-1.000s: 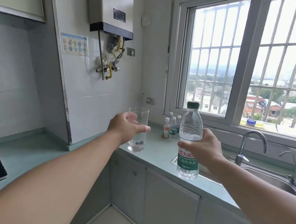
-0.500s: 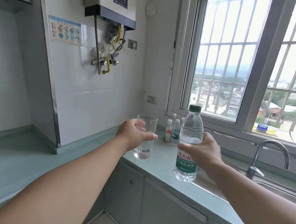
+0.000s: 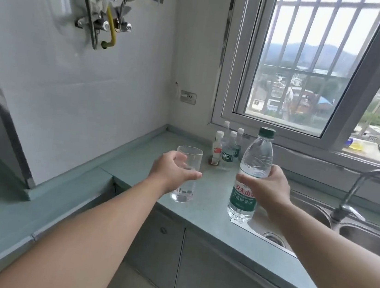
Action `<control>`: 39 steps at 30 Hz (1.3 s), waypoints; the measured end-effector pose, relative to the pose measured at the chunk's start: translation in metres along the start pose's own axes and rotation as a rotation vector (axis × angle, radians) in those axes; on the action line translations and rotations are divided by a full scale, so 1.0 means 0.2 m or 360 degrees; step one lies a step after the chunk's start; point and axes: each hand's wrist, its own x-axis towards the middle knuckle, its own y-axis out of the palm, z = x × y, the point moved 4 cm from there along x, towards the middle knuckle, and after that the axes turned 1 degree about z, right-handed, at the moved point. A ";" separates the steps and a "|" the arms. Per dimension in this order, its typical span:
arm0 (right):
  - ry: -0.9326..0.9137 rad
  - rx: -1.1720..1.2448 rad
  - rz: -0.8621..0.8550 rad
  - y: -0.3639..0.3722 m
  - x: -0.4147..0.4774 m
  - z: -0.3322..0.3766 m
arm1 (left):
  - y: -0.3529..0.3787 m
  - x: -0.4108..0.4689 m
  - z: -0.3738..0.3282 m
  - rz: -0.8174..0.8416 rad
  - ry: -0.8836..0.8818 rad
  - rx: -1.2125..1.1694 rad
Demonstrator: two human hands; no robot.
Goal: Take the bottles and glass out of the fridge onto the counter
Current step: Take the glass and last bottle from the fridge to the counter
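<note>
Grasping a clear glass [image 3: 189,152] upright in the left grip [image 3: 173,173], over the green tabletop [image 3: 134,158]. Clasping a green-capped water bottle [image 3: 257,152] upright in the right grip [image 3: 268,190], beside the sink [image 3: 311,209]. Unclear whether either touches down. Behind, small bottles [image 3: 228,147] clustered under the window.

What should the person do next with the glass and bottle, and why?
Probably lower both straight down onto the green counter: the left hand grips the glass, the right hand grips the water bottle, both upright beside the sink, where small bottles already stand.
</note>
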 end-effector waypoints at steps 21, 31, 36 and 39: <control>0.0497 0.0135 0.0478 0.76 1.11 -0.67 | 0.52 1.15 0.60 0.0070 -0.0344 0.0172; 0.0532 0.0077 0.0317 1.03 1.40 -0.77 | 0.63 1.67 0.77 0.0359 -0.0275 0.0114; 0.0529 0.0016 0.0121 1.21 1.52 -0.77 | 0.62 1.89 0.88 0.0512 -0.0182 0.0108; 0.0442 -0.0115 -0.0007 1.29 1.53 -0.79 | 0.61 1.97 0.94 0.0536 -0.0137 0.0152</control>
